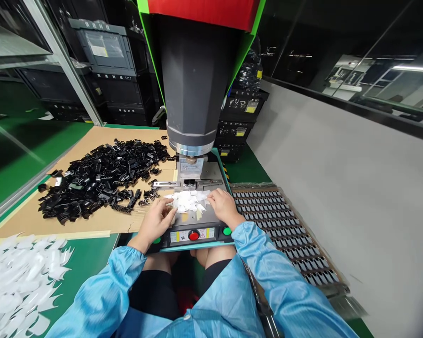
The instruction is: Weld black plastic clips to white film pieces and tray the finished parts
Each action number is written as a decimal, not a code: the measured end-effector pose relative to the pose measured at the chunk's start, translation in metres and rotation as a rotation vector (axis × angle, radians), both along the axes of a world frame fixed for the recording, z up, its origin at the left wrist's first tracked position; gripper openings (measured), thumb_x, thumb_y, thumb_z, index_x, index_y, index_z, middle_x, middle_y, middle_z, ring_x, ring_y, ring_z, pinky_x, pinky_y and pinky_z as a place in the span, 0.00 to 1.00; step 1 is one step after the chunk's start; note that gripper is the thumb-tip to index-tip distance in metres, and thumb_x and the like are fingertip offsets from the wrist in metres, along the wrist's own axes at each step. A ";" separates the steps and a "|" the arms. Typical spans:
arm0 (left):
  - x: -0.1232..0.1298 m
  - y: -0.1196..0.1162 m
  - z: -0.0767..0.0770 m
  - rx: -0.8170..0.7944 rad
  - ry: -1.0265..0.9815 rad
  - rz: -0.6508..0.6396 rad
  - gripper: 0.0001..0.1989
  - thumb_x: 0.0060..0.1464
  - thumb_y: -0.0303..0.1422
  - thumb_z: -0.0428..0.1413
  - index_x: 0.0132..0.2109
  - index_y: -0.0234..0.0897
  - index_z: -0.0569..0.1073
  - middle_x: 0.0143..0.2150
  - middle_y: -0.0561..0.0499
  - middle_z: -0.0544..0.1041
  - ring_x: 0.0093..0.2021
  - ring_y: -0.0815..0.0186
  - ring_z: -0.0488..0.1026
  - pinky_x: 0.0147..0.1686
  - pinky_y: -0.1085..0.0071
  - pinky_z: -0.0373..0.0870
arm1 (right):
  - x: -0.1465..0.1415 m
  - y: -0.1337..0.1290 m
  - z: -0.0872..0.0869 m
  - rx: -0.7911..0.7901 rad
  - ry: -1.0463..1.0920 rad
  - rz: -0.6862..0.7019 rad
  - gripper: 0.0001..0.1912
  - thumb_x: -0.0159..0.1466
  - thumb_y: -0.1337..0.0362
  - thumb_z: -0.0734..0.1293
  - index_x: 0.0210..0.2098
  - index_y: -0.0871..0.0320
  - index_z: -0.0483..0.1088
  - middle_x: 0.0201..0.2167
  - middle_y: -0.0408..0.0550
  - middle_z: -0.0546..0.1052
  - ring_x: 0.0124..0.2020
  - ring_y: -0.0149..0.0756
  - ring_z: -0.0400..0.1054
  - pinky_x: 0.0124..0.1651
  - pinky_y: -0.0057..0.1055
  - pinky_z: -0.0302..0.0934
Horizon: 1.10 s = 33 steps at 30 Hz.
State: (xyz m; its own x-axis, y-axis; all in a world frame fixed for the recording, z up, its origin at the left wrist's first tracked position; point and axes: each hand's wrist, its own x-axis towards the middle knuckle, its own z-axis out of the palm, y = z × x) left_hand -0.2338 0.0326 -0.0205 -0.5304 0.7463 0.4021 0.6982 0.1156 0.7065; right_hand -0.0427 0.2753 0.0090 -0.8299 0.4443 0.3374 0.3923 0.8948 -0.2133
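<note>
A small heap of thin white plastic pieces point(188, 202) lies on the metal bed of a press machine point(207, 217). My left hand point(155, 219) is at the heap's left side, thumb and index finger apart, the tips touching its edge. On the opposite side, my right hand point(224, 205) has its fingers drawn together at a white piece on the heap's right edge. Just behind the heap, a small black part point(189, 182) sits in the metal fixture point(167, 184), under the press head point(191, 166).
Many black curved plastic parts point(102, 176) are piled on cardboard at left. More white pieces point(17, 284) lie at the near left. A red button point(193, 235) and green buttons point(227, 231) line the machine's front. At right stands a tray of rowed parts point(285, 230); crates point(105, 49) stand behind.
</note>
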 end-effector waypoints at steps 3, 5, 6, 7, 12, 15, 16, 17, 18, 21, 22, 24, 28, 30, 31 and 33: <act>0.005 0.006 0.006 0.012 0.032 0.002 0.17 0.70 0.45 0.56 0.59 0.43 0.75 0.54 0.43 0.74 0.46 0.57 0.78 0.49 0.56 0.79 | 0.001 0.000 0.004 -0.038 -0.032 -0.002 0.04 0.75 0.62 0.68 0.42 0.54 0.74 0.42 0.48 0.78 0.42 0.41 0.71 0.44 0.36 0.59; 0.011 0.012 0.011 0.008 0.079 -0.024 0.16 0.70 0.44 0.56 0.58 0.43 0.74 0.55 0.43 0.75 0.50 0.55 0.78 0.51 0.55 0.78 | 0.001 -0.002 0.006 -0.044 -0.036 0.014 0.05 0.75 0.62 0.68 0.43 0.54 0.73 0.42 0.47 0.78 0.42 0.41 0.72 0.44 0.35 0.59; 0.015 0.016 0.013 0.008 0.107 -0.044 0.15 0.70 0.43 0.56 0.58 0.43 0.74 0.55 0.43 0.75 0.52 0.54 0.77 0.53 0.54 0.78 | 0.001 -0.002 0.007 -0.042 -0.034 0.022 0.05 0.76 0.62 0.67 0.43 0.54 0.73 0.42 0.48 0.78 0.42 0.41 0.72 0.44 0.35 0.59; 0.017 0.019 0.015 0.010 0.134 -0.063 0.15 0.70 0.42 0.56 0.59 0.43 0.74 0.55 0.43 0.76 0.53 0.53 0.77 0.54 0.54 0.77 | 0.002 -0.003 0.007 -0.037 -0.031 0.028 0.05 0.76 0.61 0.67 0.43 0.55 0.73 0.42 0.48 0.78 0.42 0.41 0.72 0.44 0.35 0.59; 0.019 0.025 0.018 0.016 0.180 -0.058 0.14 0.70 0.41 0.57 0.58 0.43 0.73 0.55 0.43 0.77 0.54 0.53 0.77 0.54 0.53 0.76 | 0.001 -0.002 0.006 0.015 -0.036 0.014 0.07 0.77 0.60 0.65 0.44 0.55 0.72 0.44 0.50 0.78 0.43 0.42 0.71 0.45 0.36 0.60; 0.013 0.021 0.016 0.002 0.192 -0.027 0.13 0.70 0.41 0.57 0.57 0.42 0.74 0.54 0.43 0.76 0.54 0.52 0.77 0.54 0.53 0.76 | -0.001 0.003 0.003 0.029 -0.060 -0.010 0.07 0.78 0.61 0.64 0.44 0.55 0.72 0.44 0.51 0.78 0.43 0.42 0.72 0.45 0.36 0.60; 0.012 0.019 0.015 -0.001 0.198 -0.019 0.14 0.70 0.41 0.57 0.57 0.42 0.74 0.54 0.43 0.76 0.54 0.52 0.77 0.55 0.53 0.75 | -0.002 0.006 0.002 0.038 -0.066 -0.021 0.07 0.78 0.61 0.64 0.44 0.55 0.73 0.44 0.51 0.78 0.44 0.42 0.72 0.45 0.35 0.60; 0.010 0.018 0.014 -0.006 0.204 -0.013 0.14 0.70 0.41 0.57 0.57 0.42 0.74 0.53 0.43 0.76 0.54 0.52 0.77 0.55 0.53 0.75 | -0.003 0.008 0.000 0.047 -0.070 -0.032 0.08 0.78 0.61 0.64 0.44 0.55 0.73 0.44 0.51 0.78 0.44 0.42 0.72 0.45 0.35 0.60; 0.008 0.017 0.013 -0.011 0.208 -0.008 0.14 0.70 0.41 0.56 0.57 0.42 0.74 0.53 0.43 0.76 0.53 0.52 0.77 0.55 0.53 0.75 | -0.003 0.009 -0.002 0.056 -0.070 -0.042 0.08 0.78 0.61 0.63 0.44 0.55 0.73 0.44 0.52 0.78 0.44 0.42 0.72 0.45 0.35 0.60; 0.004 0.016 0.013 -0.033 0.220 0.010 0.14 0.70 0.42 0.56 0.57 0.42 0.74 0.53 0.42 0.77 0.53 0.51 0.77 0.55 0.53 0.75 | -0.004 0.012 -0.008 0.074 -0.074 -0.044 0.09 0.78 0.61 0.63 0.44 0.55 0.74 0.44 0.51 0.78 0.44 0.42 0.71 0.45 0.35 0.61; 0.002 0.018 0.013 -0.042 0.225 0.015 0.14 0.70 0.42 0.56 0.57 0.42 0.74 0.53 0.42 0.77 0.53 0.51 0.77 0.54 0.53 0.75 | -0.004 0.012 -0.010 0.078 -0.080 -0.033 0.10 0.78 0.60 0.63 0.44 0.55 0.74 0.44 0.51 0.77 0.44 0.42 0.71 0.45 0.36 0.61; -0.004 0.024 0.014 -0.065 0.236 0.019 0.15 0.70 0.43 0.56 0.57 0.42 0.75 0.54 0.42 0.77 0.53 0.51 0.77 0.55 0.53 0.74 | -0.003 0.012 -0.013 0.085 -0.094 -0.010 0.11 0.78 0.60 0.62 0.44 0.56 0.75 0.43 0.51 0.77 0.43 0.42 0.71 0.46 0.36 0.61; -0.022 0.051 0.018 -0.109 0.239 0.010 0.16 0.70 0.44 0.56 0.57 0.41 0.75 0.53 0.42 0.78 0.54 0.50 0.77 0.56 0.53 0.73 | -0.011 0.012 -0.008 0.049 -0.034 -0.017 0.13 0.78 0.63 0.60 0.46 0.55 0.77 0.45 0.52 0.78 0.46 0.43 0.71 0.51 0.37 0.62; -0.032 0.071 0.022 -0.130 0.213 0.021 0.18 0.68 0.44 0.58 0.58 0.39 0.76 0.53 0.41 0.78 0.53 0.49 0.77 0.55 0.54 0.73 | -0.024 0.012 -0.002 -0.027 0.053 -0.034 0.10 0.77 0.63 0.63 0.50 0.55 0.76 0.48 0.52 0.79 0.50 0.44 0.71 0.53 0.36 0.62; -0.036 0.081 0.024 -0.147 0.194 0.027 0.19 0.67 0.43 0.59 0.58 0.38 0.76 0.52 0.41 0.78 0.52 0.49 0.77 0.54 0.55 0.74 | -0.033 0.011 0.002 -0.077 0.091 -0.039 0.10 0.76 0.63 0.65 0.53 0.55 0.75 0.49 0.52 0.79 0.51 0.44 0.71 0.54 0.36 0.62; -0.043 0.099 0.027 -0.189 0.148 0.014 0.17 0.65 0.40 0.60 0.56 0.36 0.77 0.51 0.40 0.79 0.50 0.50 0.77 0.52 0.56 0.74 | -0.054 0.010 0.007 -0.173 0.116 -0.044 0.16 0.72 0.61 0.71 0.58 0.57 0.73 0.51 0.53 0.79 0.52 0.44 0.72 0.54 0.36 0.63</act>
